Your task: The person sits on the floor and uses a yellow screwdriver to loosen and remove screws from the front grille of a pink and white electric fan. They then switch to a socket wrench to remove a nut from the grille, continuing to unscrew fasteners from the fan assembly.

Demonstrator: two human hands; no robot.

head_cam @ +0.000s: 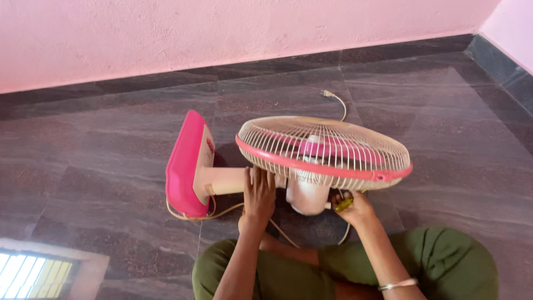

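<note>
While the fan (311, 155) lies on its side on the floor (100, 166), both hands work at its back — details follow.

Fan: a pink and cream table fan, tipped over, its round cage facing up and toward the right, in front of the seated person's knees.
Cage (325, 147): cream wire grille with a pink rim band; pink blades show through the wires.
Base (186, 164): pink slab standing on edge at the left, joined to the cage by a cream neck (227, 180) that runs level above the floor.
Motor housing (305, 197): cream, rounded, hanging under the cage between the two hands.
Left hand (259, 194): fingers spread flat against the neck where it meets the motor housing — grip wide, pressing rather than closed round anything.
Right hand (355, 208): under the cage's right edge, just beside the motor housing, grip closed on a yellow-green tool handle (344, 204); the tool's tip is hidden, so its kind cannot be told.
Bangle (397, 285): thin metal band on the right forearm.
Cord (277, 228): cream, looping from the base past the left wrist across the floor; a second stretch runs behind the cage to the plug (327, 94), which lies loose on the floor near the wall.
Floor: dark stone tiles, meeting a pink wall (222, 33).
Legs (433, 261): crossed, in olive-green cloth, at the lower edge.
</note>
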